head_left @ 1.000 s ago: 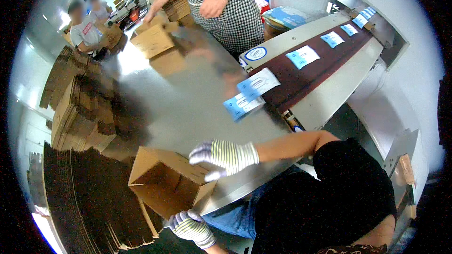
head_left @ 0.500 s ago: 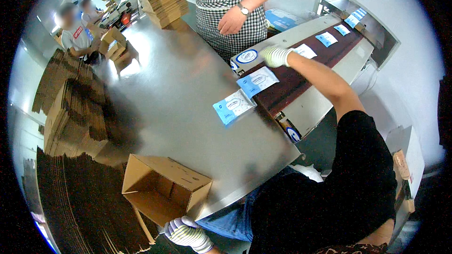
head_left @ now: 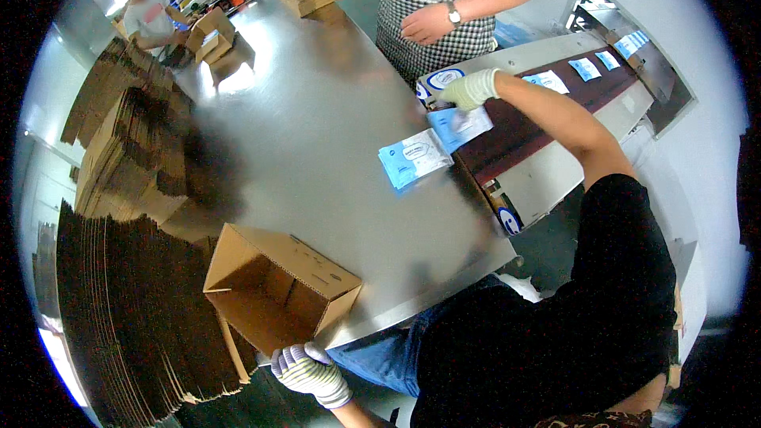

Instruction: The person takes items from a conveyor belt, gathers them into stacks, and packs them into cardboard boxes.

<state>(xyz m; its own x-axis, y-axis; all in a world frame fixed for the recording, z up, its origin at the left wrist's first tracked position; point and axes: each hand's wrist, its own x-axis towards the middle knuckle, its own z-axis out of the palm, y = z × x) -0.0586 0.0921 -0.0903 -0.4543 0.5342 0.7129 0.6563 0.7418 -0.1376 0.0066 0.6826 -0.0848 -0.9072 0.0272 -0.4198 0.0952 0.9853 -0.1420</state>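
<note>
The right hand (head_left: 469,87), gloved, reaches out to the far end of the conveyor belt (head_left: 539,123) and closes its fingers on a blue and white packet (head_left: 460,124) at the belt's near edge. 1 more packet (head_left: 414,158) lies flat on the steel table (head_left: 317,111), just beside the belt. The left hand (head_left: 305,371), also gloved, grips the lower flap of an open cardboard box (head_left: 277,289) lying on its side at the table's near edge.

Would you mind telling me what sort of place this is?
Probably a factory packing line: a conveyor belt carrying blue packets, stacks of flattened cardboard cartons, and an open carton on a steel table.
</note>
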